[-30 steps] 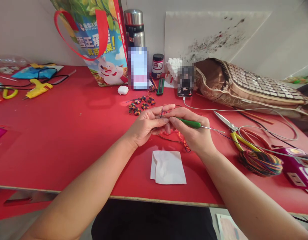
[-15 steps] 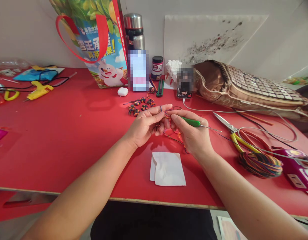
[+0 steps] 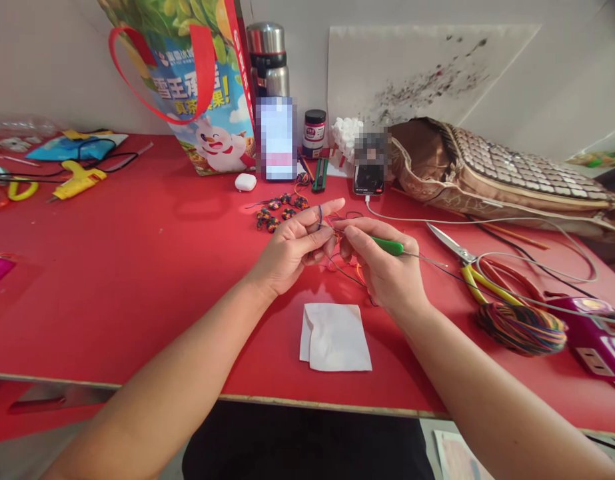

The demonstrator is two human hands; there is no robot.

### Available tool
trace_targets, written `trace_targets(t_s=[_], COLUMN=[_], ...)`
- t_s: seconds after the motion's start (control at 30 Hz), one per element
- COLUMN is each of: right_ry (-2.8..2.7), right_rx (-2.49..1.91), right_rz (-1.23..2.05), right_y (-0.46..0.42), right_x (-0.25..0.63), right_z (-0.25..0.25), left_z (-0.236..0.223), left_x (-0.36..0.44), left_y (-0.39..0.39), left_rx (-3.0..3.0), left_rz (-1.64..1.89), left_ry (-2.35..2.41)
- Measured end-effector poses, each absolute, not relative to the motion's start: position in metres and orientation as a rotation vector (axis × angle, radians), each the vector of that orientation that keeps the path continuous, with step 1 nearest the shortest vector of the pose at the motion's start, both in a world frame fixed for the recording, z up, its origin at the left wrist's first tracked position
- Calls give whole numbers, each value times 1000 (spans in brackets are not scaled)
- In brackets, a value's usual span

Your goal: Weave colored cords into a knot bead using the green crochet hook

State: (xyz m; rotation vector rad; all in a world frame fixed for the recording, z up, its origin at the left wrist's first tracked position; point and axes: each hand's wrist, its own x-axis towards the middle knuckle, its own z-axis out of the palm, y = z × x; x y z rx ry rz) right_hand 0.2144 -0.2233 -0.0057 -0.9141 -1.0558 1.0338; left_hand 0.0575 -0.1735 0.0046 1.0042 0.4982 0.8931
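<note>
My right hand (image 3: 387, 267) is closed on a crochet hook (image 3: 388, 246) with a green handle; its thin metal end sticks out to the right. The tip towards my left hand is hard to make out among the fingers. My left hand (image 3: 302, 243) pinches a small piece of multicoloured yarn (image 3: 338, 235), and a dark strand loops over its raised index finger. Loose yarn hangs beneath both hands. Just beyond them lie several small crocheted pieces (image 3: 274, 204) in dark, orange and green yarn. A wound skein of yarn (image 3: 521, 328) rests at the right.
Folded white tissue (image 3: 336, 337) lies near the front edge. Scissors (image 3: 470, 260), a white cable and a purple power strip (image 3: 590, 337) are at right. Behind stand a phone (image 3: 277, 140), a jar (image 3: 314, 133) and a shopping bag (image 3: 207, 87). A yellow glue gun (image 3: 80, 180) lies left.
My left index finger has lifted slightly, raising the strand looped over it. My right hand and the crochet hook have shifted a little to the right.
</note>
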Motion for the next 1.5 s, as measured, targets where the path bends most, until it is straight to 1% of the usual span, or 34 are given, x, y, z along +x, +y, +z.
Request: trace_targets(t_s=[0.23,0.43,0.6,1.2,1.5], right_ry=[-1001,-899,-905,-909,-944], right_rx=[-904,-871,-892,-883,-903], right_rz=[1093,1238,1289,1286,1218], right_y=[-222,-218,-215,-215,-218], right_x=[221,227,230,232,226], right_z=[-2,3,1,0,2], left_z=[7,9,9,11,11], left_x=[58,57,56,53,55], left_y=[-174,-175,-175,-175,-174], left_rx=[1034,1030,1021,1055,1005], left_rz=[885,857,848,803,817], left_ry=[479,487,478,505,469])
